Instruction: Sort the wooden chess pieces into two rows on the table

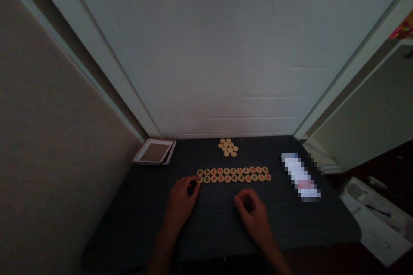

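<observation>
Two straight rows of round wooden xiangqi pieces, a back row (233, 171) and a front row (234, 178), lie close together on the dark table (206, 223). Their faces carry red or dark characters. My left hand (183, 197) is at the left end of the rows, its thumb and forefinger closed on the leftmost front xiangqi piece (199, 179). Below the rows, toward the right, my right hand (253, 210) is curled with thumb and finger together; no piece shows in it. Farther back lies a loose cluster of blank-faced pieces (230, 150).
A shallow box or frame (171, 148) with a brown panel sits at the table's back left. On the right lies a pixelated, pale oblong item (300, 176). A white door or panel (206, 51) rises behind the table. White items (377, 219) stand lower at the right.
</observation>
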A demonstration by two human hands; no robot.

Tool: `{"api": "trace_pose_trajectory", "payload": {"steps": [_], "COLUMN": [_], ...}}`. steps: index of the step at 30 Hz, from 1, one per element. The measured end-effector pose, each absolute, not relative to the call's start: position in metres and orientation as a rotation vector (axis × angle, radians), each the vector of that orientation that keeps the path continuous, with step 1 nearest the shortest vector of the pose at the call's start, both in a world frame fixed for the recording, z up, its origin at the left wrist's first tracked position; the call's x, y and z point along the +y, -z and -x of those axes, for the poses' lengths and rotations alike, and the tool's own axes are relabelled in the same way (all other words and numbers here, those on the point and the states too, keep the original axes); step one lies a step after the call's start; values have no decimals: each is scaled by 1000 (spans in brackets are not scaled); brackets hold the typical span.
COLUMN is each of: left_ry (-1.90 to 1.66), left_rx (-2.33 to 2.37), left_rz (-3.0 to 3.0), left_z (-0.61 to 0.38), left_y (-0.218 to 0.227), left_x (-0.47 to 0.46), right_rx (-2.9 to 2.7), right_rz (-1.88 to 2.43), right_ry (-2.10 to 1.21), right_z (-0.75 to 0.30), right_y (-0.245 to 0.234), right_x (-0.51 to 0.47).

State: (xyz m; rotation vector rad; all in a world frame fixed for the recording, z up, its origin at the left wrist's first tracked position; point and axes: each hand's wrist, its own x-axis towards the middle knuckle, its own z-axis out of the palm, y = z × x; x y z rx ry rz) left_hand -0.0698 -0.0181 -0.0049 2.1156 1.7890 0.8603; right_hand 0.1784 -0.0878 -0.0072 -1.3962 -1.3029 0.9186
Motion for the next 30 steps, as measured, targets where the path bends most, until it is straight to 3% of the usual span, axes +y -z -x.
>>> {"api": "trace_pose_trajectory", "payload": {"steps": [11,17,23,30], "left_ry": [-991,-1178,-715,-360], "left_rx": [1782,1772,1500,1298], "left_rz": [-2003,-1984,-2470,-2643], "left_z": [65,26,-24,-48], "left_y": [-5,-29,-48,-38], "left_x": [-15,42,118,155], "right_rx": [-1317,-1252,-1166,-1158], "right_rz": [1401,1358,1333,1342], "right_ry": [-923,-922,-870,-888], "right_z": [-179,-179,-178,-178], "right_y": [6,5,5,4], "right_x": [-87,-87,-86,-87]}}
